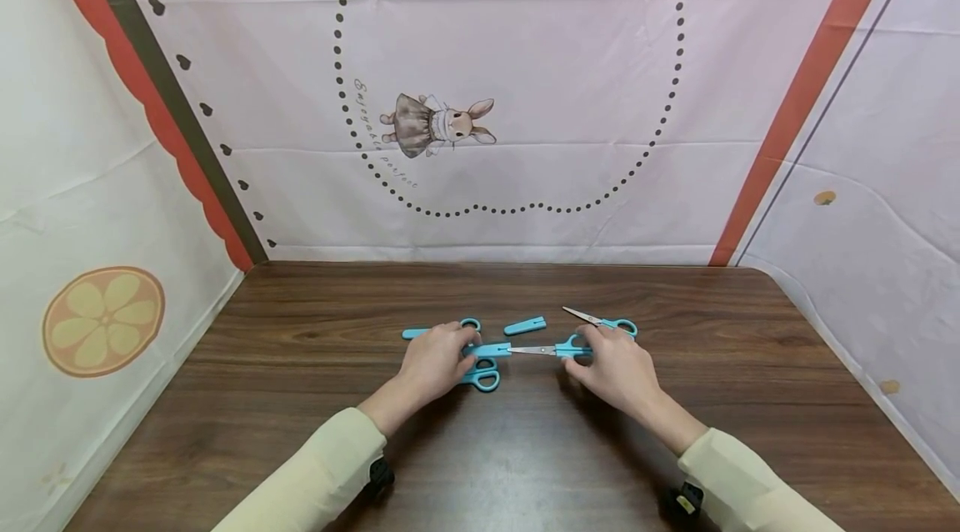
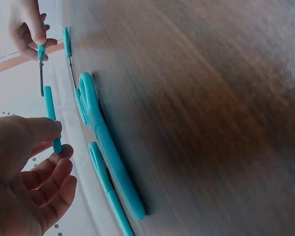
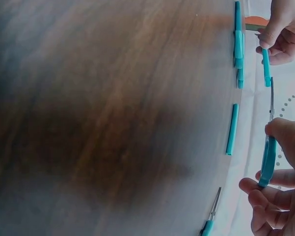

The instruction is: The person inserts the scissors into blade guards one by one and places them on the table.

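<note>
My left hand (image 1: 435,358) pinches a light-blue scissors cover (image 1: 495,349) between thumb and fingers, above the table. Opposite it, my right hand (image 1: 621,367) holds a pair of scissors (image 1: 542,350) by its blue handles, blades pointing left. The blade tips are level with the cover's end; in the left wrist view the scissors (image 2: 41,73) and cover (image 2: 50,104) sit close together, and I cannot tell whether the tips have entered. Below my left hand lie covered scissors (image 1: 487,380), with a second covered pair (image 2: 108,184) beside them, partly hidden by that hand in the head view.
A loose blue cover (image 1: 525,326) lies on the brown wooden table (image 1: 337,298) behind the held pieces. Bare-bladed scissors (image 1: 619,323) lie behind my right hand. A printed cloth (image 1: 525,98) hangs at the table's back and sides.
</note>
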A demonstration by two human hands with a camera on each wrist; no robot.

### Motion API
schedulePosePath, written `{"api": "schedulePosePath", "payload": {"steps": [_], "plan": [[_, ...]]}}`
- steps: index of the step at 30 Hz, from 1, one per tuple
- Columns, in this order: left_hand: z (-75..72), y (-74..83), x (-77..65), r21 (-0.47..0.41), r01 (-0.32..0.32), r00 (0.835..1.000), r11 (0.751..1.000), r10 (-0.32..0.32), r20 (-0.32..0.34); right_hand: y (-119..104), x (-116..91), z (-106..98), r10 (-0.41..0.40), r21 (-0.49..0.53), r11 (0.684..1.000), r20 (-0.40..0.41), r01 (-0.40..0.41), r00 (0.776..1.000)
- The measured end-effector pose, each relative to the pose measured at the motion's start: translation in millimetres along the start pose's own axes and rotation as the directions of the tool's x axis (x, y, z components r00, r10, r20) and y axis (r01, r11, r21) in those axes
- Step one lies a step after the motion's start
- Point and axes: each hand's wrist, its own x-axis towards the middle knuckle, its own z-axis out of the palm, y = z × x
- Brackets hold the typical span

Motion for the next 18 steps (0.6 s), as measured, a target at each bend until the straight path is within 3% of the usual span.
{"api": "schedulePosePath", "payload": {"steps": [18], "plan": [[0.0,-0.2,1.7,0.009,-0.007,1.0,1.0,0.008,-0.013,0.1,2.7,-1.4,0.021,0.0,1.0,-0.002,-0.021,1.0]]}}
